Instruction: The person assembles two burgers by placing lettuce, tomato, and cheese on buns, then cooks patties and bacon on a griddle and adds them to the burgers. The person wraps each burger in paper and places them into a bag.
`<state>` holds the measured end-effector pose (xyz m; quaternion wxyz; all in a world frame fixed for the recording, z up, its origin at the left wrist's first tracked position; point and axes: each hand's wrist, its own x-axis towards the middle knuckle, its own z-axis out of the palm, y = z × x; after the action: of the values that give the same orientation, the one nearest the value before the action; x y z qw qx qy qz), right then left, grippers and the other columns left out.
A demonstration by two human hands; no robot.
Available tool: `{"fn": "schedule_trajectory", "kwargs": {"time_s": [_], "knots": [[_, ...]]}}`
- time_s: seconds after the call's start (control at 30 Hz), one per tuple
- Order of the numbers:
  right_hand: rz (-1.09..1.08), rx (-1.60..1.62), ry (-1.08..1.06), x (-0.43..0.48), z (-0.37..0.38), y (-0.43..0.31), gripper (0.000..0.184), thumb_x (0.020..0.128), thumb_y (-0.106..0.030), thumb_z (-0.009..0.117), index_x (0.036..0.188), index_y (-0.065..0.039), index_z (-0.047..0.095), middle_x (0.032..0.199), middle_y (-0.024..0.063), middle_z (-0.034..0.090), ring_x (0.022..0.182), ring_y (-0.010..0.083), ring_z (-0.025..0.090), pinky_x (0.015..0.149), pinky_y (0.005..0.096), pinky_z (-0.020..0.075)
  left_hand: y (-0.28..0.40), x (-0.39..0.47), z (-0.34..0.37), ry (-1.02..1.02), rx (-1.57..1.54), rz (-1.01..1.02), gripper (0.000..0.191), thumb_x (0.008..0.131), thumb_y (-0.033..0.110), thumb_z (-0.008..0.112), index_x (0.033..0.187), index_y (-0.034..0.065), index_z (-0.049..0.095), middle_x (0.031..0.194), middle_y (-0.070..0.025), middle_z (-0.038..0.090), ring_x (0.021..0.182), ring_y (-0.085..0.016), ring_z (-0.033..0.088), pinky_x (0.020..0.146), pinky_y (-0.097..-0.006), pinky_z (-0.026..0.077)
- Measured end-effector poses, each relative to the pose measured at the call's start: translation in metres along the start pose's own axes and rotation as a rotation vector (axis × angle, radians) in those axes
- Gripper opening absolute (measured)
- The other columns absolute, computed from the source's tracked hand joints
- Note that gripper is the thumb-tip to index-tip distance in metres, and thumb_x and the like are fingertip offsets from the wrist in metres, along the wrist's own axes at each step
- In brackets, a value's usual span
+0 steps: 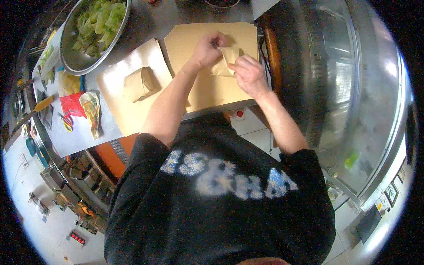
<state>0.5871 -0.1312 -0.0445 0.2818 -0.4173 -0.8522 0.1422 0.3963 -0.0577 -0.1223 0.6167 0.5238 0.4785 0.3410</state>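
Note:
Before me a sheet of brown wrapping paper (pixel 228 68) is partly folded into a packet. My left hand (pixel 210 49) grips its far left side, with the fingers curled and partly hidden. On the near right side, my right hand (pixel 248 74) pinches a folded edge between thumb and fingers. Both hands are above a stack of brown paper sheets (pixel 212 94). Left of my left forearm, a closed brown paper packet (pixel 140 84) rests on a second stack of paper sheets (pixel 116 106). What the packets hold is hidden.
A metal bowl (pixel 89 71) of lettuce leaves (pixel 102 25) stands at the far left. Scissors (pixel 68 122), a red and yellow bag (pixel 71 101) and a clear plastic bag (pixel 92 112) with brownish contents lie on the left of the table. A transparent-looking panel (pixel 334 82) curves along the right.

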Motion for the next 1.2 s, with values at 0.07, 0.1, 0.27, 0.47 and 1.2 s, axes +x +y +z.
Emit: {"fn": "schedule_trajectory", "kwargs": {"time_s": [0.07, 0.1, 0.27, 0.47, 1.2], "knots": [[0.015, -0.060, 0.019, -0.016, 0.014, -0.003, 0.013, 0.080, 0.000, 0.066, 0.090, -0.005, 0.074, 0.081, 0.0101, 0.060, 0.084, 0.0296, 0.063, 0.072, 0.0395, 0.0533, 0.001, 0.000, -0.001, -0.031, 0.203, 0.185, 0.023, 0.085, 0.003, 0.068, 0.106, 0.0042, 0.078, 0.104, -0.0063, 0.079, 0.091, -0.015, 0.072, 0.084, -0.0316, 0.056], [-0.006, -0.101, 0.034, -0.021, 0.022, -0.001, 0.012, 0.082, -0.001, 0.065, 0.090, -0.005, 0.073, 0.081, 0.0100, 0.060, 0.083, 0.0299, 0.062, 0.072, 0.0401, 0.0524, 0.003, -0.001, -0.002, -0.050, 0.211, 0.119, 0.025, 0.085, 0.003, 0.067, 0.107, 0.0049, 0.078, 0.105, -0.0063, 0.079, 0.093, -0.017, 0.073, 0.085, -0.0326, 0.056], [0.126, -0.342, -0.090, -0.051, 0.052, -0.008, 0.013, 0.095, -0.014, 0.056, 0.094, -0.009, 0.068, 0.097, 0.0126, 0.064, 0.095, 0.0321, 0.060, 0.083, 0.0487, 0.0486, 0.036, -0.031, -0.014, -0.242, 0.470, 0.163, 0.055, 0.092, 0.019, 0.059, 0.146, 0.0124, 0.058, 0.146, -0.0178, 0.059, 0.130, -0.030, 0.059, 0.110, -0.0506, 0.047], [0.161, -0.148, -0.161, 0.020, -0.048, -0.026, 0.010, 0.083, -0.008, 0.068, 0.090, -0.006, 0.074, 0.114, 0.0134, 0.071, 0.112, 0.0349, 0.065, 0.099, 0.0509, 0.0513, 0.039, -0.085, -0.004, -0.368, 1.061, 0.738, 0.071, 0.086, 0.040, 0.074, 0.148, 0.0120, 0.052, 0.162, -0.0228, 0.034, 0.149, -0.040, 0.035, 0.124, -0.0556, 0.027], [-0.658, -0.305, 0.814, 0.263, -0.372, -0.131, 0.018, 0.078, 0.009, 0.075, 0.094, 0.000, 0.072, 0.098, 0.0127, 0.073, 0.092, 0.0271, 0.071, 0.080, 0.0363, 0.0559, 0.008, -0.073, -0.008, -0.205, 1.027, 0.763, 0.065, 0.081, 0.030, 0.076, 0.143, 0.0170, 0.059, 0.157, -0.0240, 0.041, 0.143, -0.046, 0.040, 0.119, -0.0533, 0.034]]}}
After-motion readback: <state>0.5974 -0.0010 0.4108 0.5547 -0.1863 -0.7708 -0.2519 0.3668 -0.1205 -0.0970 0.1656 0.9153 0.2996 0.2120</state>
